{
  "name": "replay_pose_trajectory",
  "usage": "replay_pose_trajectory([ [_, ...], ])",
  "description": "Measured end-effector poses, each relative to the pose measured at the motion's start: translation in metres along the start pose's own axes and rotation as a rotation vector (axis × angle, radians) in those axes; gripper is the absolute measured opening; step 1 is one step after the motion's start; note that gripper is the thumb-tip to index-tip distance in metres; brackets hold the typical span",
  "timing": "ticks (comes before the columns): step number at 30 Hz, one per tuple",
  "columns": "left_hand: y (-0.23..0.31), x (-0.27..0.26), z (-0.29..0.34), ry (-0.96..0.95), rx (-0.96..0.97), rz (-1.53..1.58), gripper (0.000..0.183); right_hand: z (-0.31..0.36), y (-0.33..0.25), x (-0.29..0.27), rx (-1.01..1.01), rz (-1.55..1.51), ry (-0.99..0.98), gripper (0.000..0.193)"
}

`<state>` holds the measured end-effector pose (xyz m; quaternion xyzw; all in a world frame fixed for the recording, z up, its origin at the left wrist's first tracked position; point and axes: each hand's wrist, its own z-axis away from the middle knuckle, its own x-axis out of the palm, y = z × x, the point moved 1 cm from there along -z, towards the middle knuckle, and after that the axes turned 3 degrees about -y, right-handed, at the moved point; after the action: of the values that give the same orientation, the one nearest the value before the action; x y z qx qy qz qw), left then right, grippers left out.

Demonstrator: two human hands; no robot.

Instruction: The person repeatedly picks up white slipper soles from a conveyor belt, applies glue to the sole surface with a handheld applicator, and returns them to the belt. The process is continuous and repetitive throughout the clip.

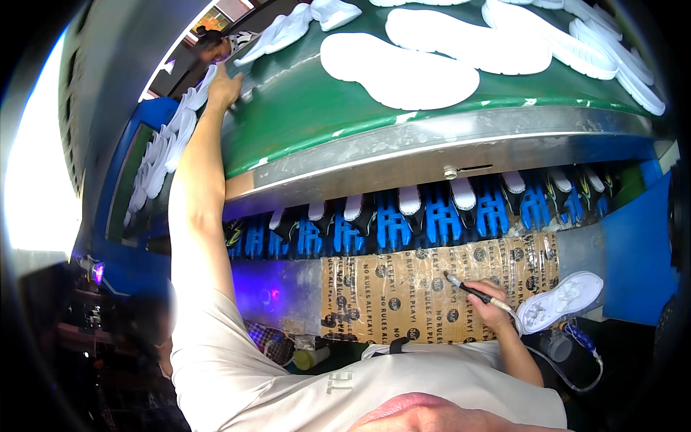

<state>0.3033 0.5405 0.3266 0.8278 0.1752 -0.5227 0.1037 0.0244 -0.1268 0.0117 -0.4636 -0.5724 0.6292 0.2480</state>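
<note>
My left arm stretches over the green conveyor belt [288, 115] to its far left. There my left hand [225, 88] has its fingers apart, close beside a row of white shoe soles [183, 129]; whether it touches one is unclear. My right hand [491, 308] is closed round a dark-handled brush [475, 291], its tip over a cardboard sheet [403, 295] covered with clear tape. A thin pale tube [515, 317] runs from the brush handle. Right of that hand lies a white sole [561, 302], tilted, with an uneven upper surface.
Larger white soles [399, 70] lie on the belt, behind its metal edge [432, 147]. Under it stands a row of shoes [410, 201] on blue racks [394, 229]. A blue panel [637, 252] closes the right side. Another person [212, 49] is at the far left.
</note>
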Motion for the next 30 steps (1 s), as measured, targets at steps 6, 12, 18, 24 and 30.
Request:
replay_pose_trajectory([
  [6, -0.211, -0.018, 0.068, -0.217, -0.538, -0.351, 0.057, -0.001, -0.004, 0.004, -0.012, 0.032, 0.003, 0.028],
  [12, -0.207, -0.077, 0.174, 0.143, -0.097, -0.152, 0.028, 0.003, -0.010, 0.007, 0.122, -0.030, -0.006, 0.027],
  [18, -0.187, -0.117, 0.267, 0.380, -0.226, 0.113, 0.046, 0.008, 0.021, 0.014, 0.024, -0.036, 0.032, 0.029],
  [24, -0.171, -0.130, 0.334, 0.444, -0.495, 0.316, 0.057, 0.007, 0.022, 0.016, 0.004, -0.068, 0.015, 0.029],
  [30, -0.134, -0.127, 0.389, 0.738, -0.420, 1.032, 0.050, 0.008, 0.016, 0.018, -0.020, -0.077, 0.005, 0.028],
])
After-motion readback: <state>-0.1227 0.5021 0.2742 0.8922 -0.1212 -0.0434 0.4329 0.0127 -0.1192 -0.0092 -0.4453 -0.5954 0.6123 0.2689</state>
